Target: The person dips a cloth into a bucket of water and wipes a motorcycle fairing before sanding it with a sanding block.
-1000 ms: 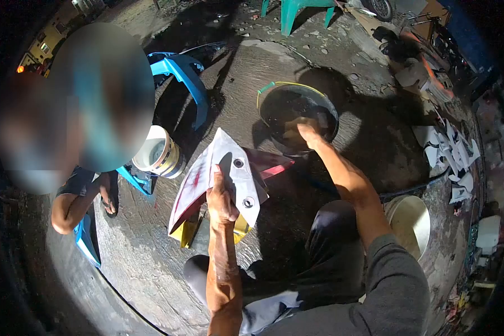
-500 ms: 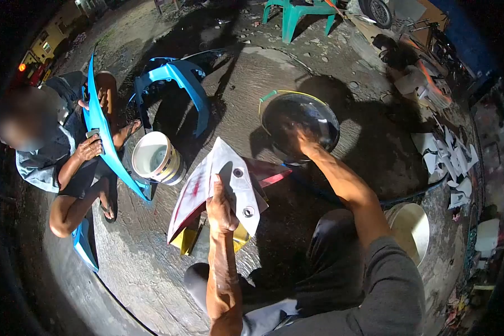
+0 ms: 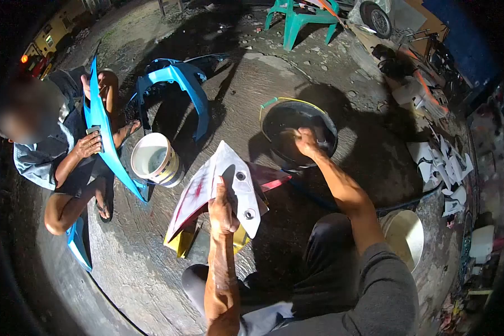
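My left hand (image 3: 223,211) is closed on the edge of a white and red motorcycle fairing panel (image 3: 204,187), its thumb lying along the face. Two round holes with dark centres sit near the panel's right edge. Under it show yellow and red parts, partly hidden by the panel. Over the mouth of a black bucket (image 3: 274,147) with a yellow wire handle, my right hand (image 3: 308,143) has its fingers curled in. What it holds, if anything, cannot be made out. Dark water appears to stand in the bucket.
At left a seated person (image 3: 45,129) holds a long blue panel (image 3: 99,126) and presses a small dark block on it. Between us stands a white pail (image 3: 165,173); a blue fairing (image 3: 187,84) lies behind. Beside my right knee is a cream bucket (image 3: 411,241). White panels (image 3: 445,159) lie at right.
My right hand has come up out of the depth of the black bucket, its fingers now curled. My left hand still holds the fairing panel. The view has shifted slightly.
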`<state>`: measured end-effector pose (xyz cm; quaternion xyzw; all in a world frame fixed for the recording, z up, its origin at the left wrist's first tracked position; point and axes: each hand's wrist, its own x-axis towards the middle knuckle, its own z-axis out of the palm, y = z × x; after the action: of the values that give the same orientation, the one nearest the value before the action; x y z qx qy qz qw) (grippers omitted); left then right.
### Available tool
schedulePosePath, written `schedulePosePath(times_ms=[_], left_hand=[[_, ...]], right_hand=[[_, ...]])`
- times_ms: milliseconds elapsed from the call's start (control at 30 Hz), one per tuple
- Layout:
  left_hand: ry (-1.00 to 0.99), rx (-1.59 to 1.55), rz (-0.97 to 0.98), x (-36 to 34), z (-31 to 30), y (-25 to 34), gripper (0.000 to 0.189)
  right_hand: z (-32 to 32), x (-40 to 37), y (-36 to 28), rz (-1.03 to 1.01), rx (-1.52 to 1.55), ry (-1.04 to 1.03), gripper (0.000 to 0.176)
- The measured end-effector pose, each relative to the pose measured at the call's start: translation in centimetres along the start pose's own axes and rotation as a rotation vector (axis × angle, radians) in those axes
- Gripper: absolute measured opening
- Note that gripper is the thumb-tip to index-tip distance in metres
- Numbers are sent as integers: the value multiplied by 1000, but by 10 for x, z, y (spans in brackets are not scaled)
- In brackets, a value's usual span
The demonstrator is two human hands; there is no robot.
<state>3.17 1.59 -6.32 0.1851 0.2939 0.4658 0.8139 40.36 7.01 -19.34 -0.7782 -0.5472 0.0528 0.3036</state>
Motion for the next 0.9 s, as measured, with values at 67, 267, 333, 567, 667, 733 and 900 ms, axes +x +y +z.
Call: schedulePosePath(times_ms=[67,267,333,567,667,733,900], left_hand=[[-9,-1,2,-2,3,2,50],[36,58,-24,-7,6,8,50],[34,60,-21,-6,5,7,49],[33,25,30,-7,15,7,48],[43,23,-20,-9,12,6,47],[52,-11,0,-8,16,6,46],[41,-11,-31,-9,16,8,47]], right_hand=[[-6,3,-11,-72,114,186,17],[-12,24,-3,-42,465,224,23],[-13,31,4,20,764,160,14],[-73,27,-40,-230,39,146,11],[-90,23,-50,-262,-141,-46,17],[-98,17,-61,-223,-54,-27,16],[-98,18,-58,-243,-160,-89,15]])
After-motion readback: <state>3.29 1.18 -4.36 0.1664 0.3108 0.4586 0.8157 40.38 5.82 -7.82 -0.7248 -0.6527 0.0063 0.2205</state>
